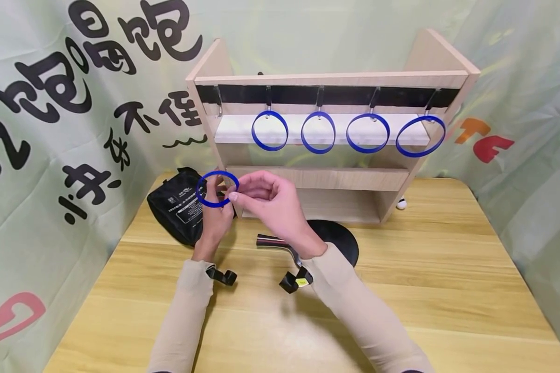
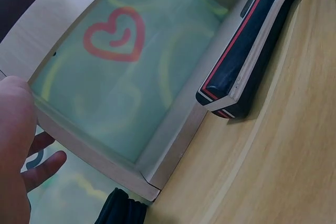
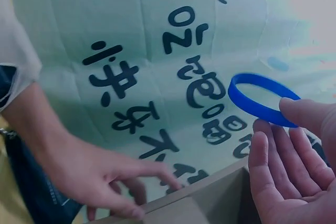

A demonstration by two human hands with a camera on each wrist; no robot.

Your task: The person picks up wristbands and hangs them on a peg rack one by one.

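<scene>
My right hand (image 1: 277, 204) pinches a blue silicone wristband (image 1: 216, 205) between thumb and fingers, left of the wooden rack (image 1: 317, 178). The right wrist view shows this wristband (image 3: 254, 108) as an open loop, held at one side. In the head view it overlaps my left hand (image 1: 214, 220), which is by the rack's left side with loosely spread fingers and nothing in them. Several more blue wristbands (image 1: 318, 152) hang from hooks on the rack's black strip (image 1: 294, 95). The leftmost hook (image 1: 220, 106) is bare.
Below my right forearm lies a black table tennis paddle (image 1: 340, 238), its handle (image 1: 273, 240) pointing left. A black pouch (image 1: 177, 207) is beside the rack at the left. To the right sits a small white ball (image 1: 401, 204). Printed curtains surround the wooden table (image 1: 448, 290).
</scene>
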